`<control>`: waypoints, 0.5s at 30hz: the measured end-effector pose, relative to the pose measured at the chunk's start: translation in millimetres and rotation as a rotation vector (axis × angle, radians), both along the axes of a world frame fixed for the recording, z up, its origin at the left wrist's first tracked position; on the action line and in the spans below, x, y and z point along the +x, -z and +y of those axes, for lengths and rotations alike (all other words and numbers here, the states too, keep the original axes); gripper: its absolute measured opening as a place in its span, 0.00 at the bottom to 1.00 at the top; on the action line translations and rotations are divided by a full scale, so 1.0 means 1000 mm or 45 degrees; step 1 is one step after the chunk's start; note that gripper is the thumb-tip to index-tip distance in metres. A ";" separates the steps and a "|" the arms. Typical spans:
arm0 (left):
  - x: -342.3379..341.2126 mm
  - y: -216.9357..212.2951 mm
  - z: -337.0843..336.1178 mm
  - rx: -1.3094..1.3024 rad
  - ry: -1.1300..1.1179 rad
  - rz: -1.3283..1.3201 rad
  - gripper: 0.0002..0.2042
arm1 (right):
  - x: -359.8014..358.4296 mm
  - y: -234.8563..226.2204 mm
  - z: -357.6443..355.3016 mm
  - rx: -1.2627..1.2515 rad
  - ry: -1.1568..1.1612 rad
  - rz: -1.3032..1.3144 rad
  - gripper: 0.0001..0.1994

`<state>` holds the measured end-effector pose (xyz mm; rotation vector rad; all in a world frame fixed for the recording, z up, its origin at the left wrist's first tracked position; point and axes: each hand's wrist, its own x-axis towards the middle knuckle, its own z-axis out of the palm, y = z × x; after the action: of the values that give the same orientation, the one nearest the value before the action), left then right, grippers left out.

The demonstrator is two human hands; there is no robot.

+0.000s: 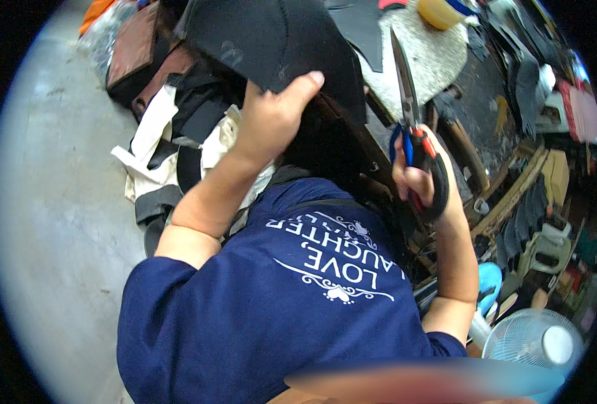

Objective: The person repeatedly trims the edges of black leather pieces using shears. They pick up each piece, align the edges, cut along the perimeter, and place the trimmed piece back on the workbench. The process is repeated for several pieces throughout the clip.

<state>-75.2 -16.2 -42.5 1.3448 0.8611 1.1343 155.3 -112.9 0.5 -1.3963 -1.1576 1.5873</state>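
My left hand (275,121) grips the lower edge of a large black sheet of material (251,40), with the thumb lying on top and the fingers hidden beneath. The sheet spreads away from me and shows a faint seam and a few pale marks. To the right, my right hand (416,176) is wrapped round a pair of scissors (403,81) with black, red and blue handles. Their long blades point away from me and lie close together. The scissors stand apart from the sheet, above the worktable.
Past the scissors lies a speckled whitish pad (440,57), with a yellow round container (440,12) at its far end. White and black fabric scraps (157,161) and a brown box (133,44) sit at left. A fan (534,340) stands at lower right, near wooden strips (511,192).
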 end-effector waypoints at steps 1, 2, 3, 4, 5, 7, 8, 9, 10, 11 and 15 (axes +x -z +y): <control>-0.010 -0.002 0.006 0.047 -0.053 0.131 0.12 | 0.005 -0.002 -0.002 -0.004 -0.062 0.015 0.39; -0.017 -0.005 0.012 0.023 -0.041 0.071 0.12 | 0.008 -0.004 -0.003 -0.026 -0.116 0.008 0.42; -0.023 -0.008 0.017 -0.059 -0.074 -0.130 0.12 | 0.011 -0.005 -0.004 -0.038 -0.180 -0.045 0.43; -0.029 -0.013 0.019 -0.025 -0.054 -0.061 0.13 | 0.013 -0.007 -0.003 -0.054 -0.242 -0.106 0.45; -0.033 -0.017 0.020 0.004 -0.029 0.008 0.14 | 0.013 -0.007 -0.001 -0.063 -0.276 -0.148 0.45; -0.039 -0.025 0.022 -0.016 0.032 0.109 0.18 | 0.011 -0.009 0.004 -0.073 -0.325 -0.154 0.45; -0.040 -0.029 0.022 -0.043 0.039 0.171 0.19 | 0.009 -0.010 0.006 -0.080 -0.350 -0.161 0.45; -0.041 -0.031 0.022 -0.054 0.039 0.216 0.19 | 0.007 -0.011 0.009 -0.096 -0.388 -0.192 0.44; -0.042 -0.033 0.022 -0.066 0.040 0.262 0.20 | 0.006 -0.012 0.011 -0.097 -0.398 -0.197 0.44; -0.043 -0.034 0.023 -0.022 0.027 0.285 0.17 | 0.004 -0.012 0.013 -0.097 -0.406 -0.203 0.44; -0.051 -0.037 0.031 -0.390 0.184 0.113 0.19 | 0.004 -0.014 0.015 -0.095 -0.426 -0.191 0.43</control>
<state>-126.3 15.3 -6.0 1.1874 0.9443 0.7998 158.8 -98.4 14.7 -1.4461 -1.4982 1.7932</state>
